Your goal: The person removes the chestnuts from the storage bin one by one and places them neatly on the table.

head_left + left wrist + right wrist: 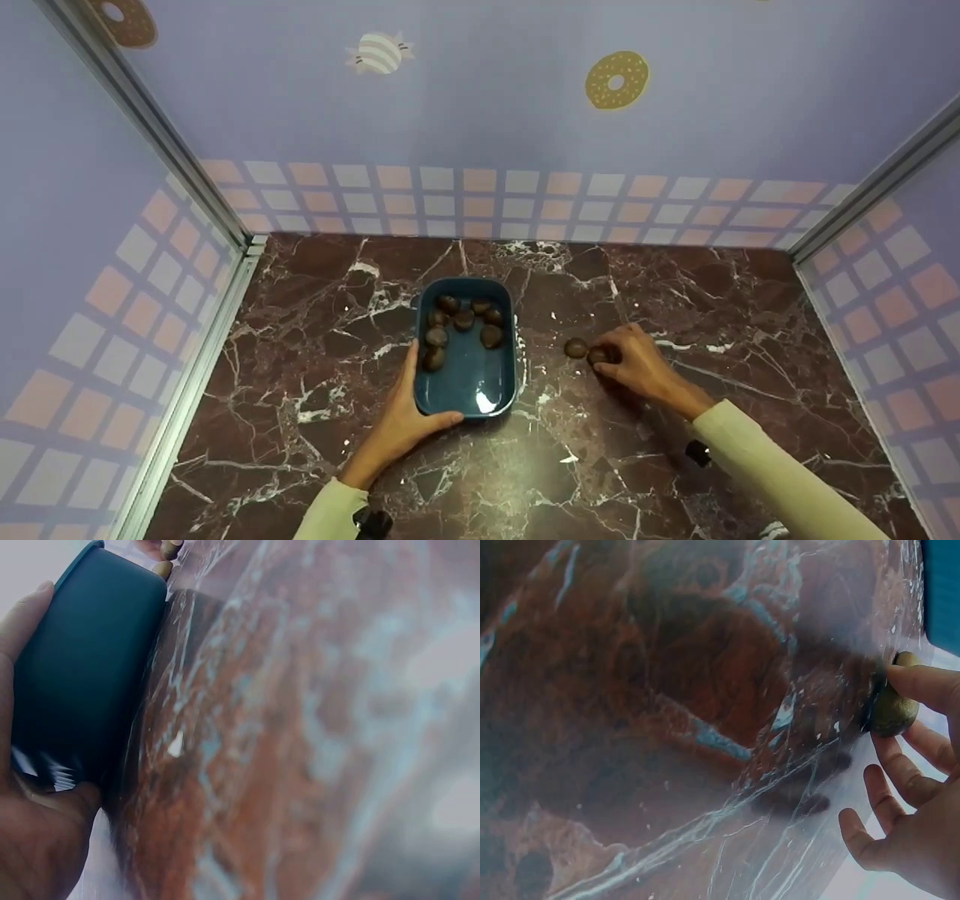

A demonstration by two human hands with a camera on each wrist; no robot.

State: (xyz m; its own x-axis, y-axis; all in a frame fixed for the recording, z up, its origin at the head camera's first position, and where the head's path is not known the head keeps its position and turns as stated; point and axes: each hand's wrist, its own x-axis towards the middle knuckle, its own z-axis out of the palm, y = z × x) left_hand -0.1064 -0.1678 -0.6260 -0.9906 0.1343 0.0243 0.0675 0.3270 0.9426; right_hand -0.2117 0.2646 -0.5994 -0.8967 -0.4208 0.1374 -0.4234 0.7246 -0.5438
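Note:
A blue rectangular container (461, 379) stands on the marble-patterned surface with several brown chestnuts (464, 321) in its far half. My left hand (405, 416) grips it at the near left corner, thumb over the near rim and fingers along the left wall. The container's outer wall (90, 652) fills that hand's grasp in the left wrist view. To the right of the container, my right hand (637, 364) pinches a chestnut (894, 711) between thumb and fingers, low over the surface. Just left of it lies a loose chestnut (575, 347).
The dark red marble surface (322, 352) has white veins and shiny highlights. A lilac back wall (495, 90) with printed sweets and checks rises behind it. Side panels (112, 300) with metal corner rails (187, 375) stand to left and right.

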